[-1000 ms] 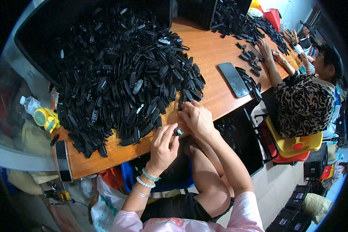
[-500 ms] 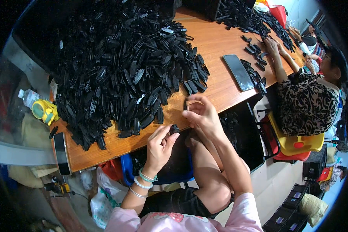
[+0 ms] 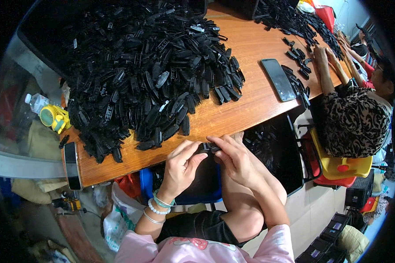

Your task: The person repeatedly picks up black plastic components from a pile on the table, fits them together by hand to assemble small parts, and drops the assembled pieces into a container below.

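Just off the table's near edge, both my hands meet over a small black plastic part (image 3: 209, 148). My left hand (image 3: 181, 165) pinches its left end between thumb and fingers. The right end is gripped by my right hand (image 3: 234, 158). Whether it is one piece or two pressed together, my fingers hide. Beyond them a large heap of similar black plastic parts (image 3: 131, 83) covers much of the wooden table (image 3: 232, 111).
A phone (image 3: 278, 80) lies to the right, another phone (image 3: 72, 165) at the left corner near a yellow fan (image 3: 53, 117). Below the table stand a blue bin (image 3: 197, 199) and a black crate (image 3: 278, 162). A co-worker (image 3: 355, 120) sits at right.
My right hand has come down and left from the table edge, bringing the black part it held against the one in my left hand. The view has shifted slightly.
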A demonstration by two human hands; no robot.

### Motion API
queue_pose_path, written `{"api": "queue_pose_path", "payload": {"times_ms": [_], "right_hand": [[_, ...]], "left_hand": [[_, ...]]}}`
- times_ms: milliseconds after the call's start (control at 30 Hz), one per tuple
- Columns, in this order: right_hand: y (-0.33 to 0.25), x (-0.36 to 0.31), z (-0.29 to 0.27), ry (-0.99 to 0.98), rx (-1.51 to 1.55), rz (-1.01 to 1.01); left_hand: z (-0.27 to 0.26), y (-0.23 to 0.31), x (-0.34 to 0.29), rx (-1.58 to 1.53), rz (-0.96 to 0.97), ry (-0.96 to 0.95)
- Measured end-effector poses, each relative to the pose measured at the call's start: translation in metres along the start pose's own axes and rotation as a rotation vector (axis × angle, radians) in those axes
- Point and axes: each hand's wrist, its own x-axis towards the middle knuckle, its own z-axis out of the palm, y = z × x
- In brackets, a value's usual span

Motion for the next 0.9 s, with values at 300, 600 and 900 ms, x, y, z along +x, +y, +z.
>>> {"api": "queue_pose_path", "payload": {"times_ms": [300, 600, 900], "right_hand": [[0.009, 0.006, 0.024, 0.051, -0.173, -0.187], [0.034, -0.019, 0.031, 0.09, -0.077, -0.156], [0.022, -0.013, 0.046, 0.109, -0.202, -0.178]], "left_hand": [[-0.014, 0.005, 0.003, 0.122, 0.041, 0.033], [-0.008, -0.006, -0.01, 0.077, 0.091, -0.092], [0.022, -0.003, -0.027, -0.12, -0.076, 0.337]]}}
